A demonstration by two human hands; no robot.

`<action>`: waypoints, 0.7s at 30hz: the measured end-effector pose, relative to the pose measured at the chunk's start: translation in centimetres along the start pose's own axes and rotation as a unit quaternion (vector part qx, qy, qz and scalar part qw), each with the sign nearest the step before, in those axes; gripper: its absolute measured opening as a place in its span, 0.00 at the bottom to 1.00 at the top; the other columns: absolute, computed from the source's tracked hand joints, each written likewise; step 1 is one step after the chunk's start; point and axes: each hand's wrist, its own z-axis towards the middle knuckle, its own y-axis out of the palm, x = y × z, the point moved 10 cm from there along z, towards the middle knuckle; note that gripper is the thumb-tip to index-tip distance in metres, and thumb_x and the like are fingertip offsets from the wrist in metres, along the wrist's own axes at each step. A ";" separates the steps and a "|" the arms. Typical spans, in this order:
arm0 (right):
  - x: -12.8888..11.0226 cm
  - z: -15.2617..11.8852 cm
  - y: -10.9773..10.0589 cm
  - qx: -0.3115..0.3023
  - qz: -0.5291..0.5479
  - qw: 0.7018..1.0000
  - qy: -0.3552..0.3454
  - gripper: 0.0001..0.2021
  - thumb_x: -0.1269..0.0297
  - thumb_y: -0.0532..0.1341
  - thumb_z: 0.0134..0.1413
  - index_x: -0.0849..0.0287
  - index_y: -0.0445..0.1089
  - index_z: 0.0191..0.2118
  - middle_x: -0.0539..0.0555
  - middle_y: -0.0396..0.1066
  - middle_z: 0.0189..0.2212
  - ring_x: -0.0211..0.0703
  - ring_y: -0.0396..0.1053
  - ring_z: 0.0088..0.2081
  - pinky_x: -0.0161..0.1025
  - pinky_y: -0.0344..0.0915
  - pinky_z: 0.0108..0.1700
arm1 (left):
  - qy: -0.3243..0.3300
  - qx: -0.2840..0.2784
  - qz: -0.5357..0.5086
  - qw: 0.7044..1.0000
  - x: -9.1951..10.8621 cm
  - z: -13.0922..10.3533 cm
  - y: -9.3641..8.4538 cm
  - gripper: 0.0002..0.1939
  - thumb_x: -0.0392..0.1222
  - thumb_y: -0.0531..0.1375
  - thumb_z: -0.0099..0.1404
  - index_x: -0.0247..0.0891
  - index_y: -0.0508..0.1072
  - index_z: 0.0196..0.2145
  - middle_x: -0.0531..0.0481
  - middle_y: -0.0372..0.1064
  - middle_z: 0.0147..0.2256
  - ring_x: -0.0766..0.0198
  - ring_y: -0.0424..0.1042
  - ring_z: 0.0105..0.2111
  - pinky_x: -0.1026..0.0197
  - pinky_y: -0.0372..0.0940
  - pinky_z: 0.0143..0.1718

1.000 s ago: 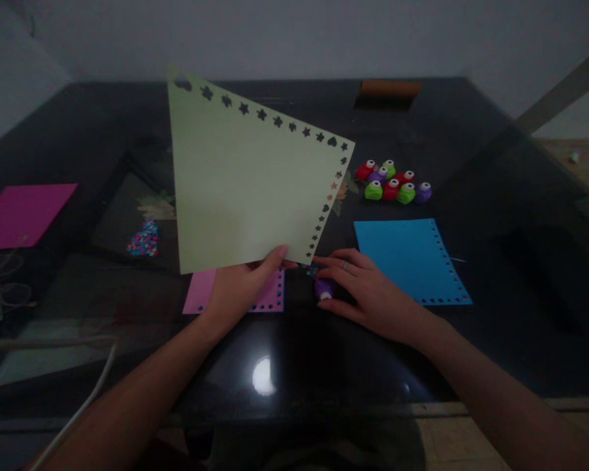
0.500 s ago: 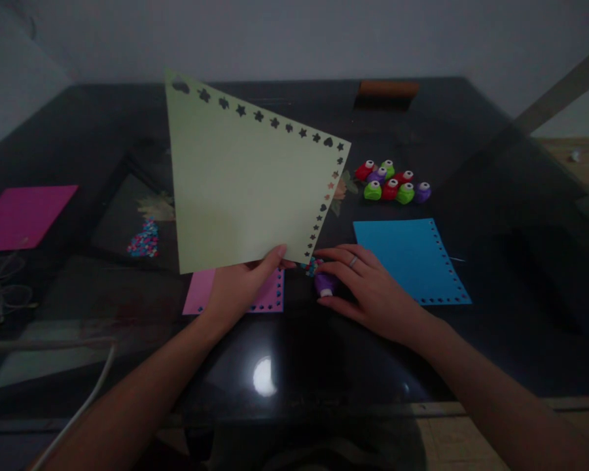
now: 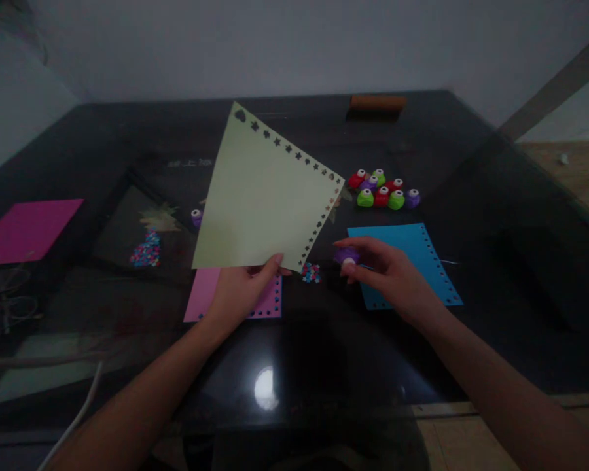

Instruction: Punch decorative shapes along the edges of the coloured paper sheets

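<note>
Green paper [image 3: 262,203] with little shapes cut along two edges is held up over the dark tabletop [image 3: 78,150]. The left hand [image 3: 240,291] pinches its bottom edge, fingers [image 3: 273,263] closed on it. The right hand [image 3: 390,278] holds a small purple punch [image 3: 347,256] with closed fingers, just above the blue paper [image 3: 412,255]. A pink paper [image 3: 203,297] lies under the left hand. More little punches [image 3: 383,193] sit farther back, near a pile of tiny cutouts [image 3: 311,273].

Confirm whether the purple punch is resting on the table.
No, the right hand holds the purple punch lifted above the table.
</note>
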 end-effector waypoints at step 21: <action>-0.1 0.0 -1.6 0.073 0.050 0.995 -0.043 0.18 0.63 0.65 0.46 0.55 0.69 0.46 0.54 0.69 0.42 0.40 0.69 0.39 0.40 0.71 0.36 | 0.041 -0.016 0.020 0.999 1.0 0.3 -0.1 0.18 0.48 0.55 0.61 0.37 0.76 0.21 0.43 0.77 0.26 0.55 0.76 0.29 0.56 0.68 0.36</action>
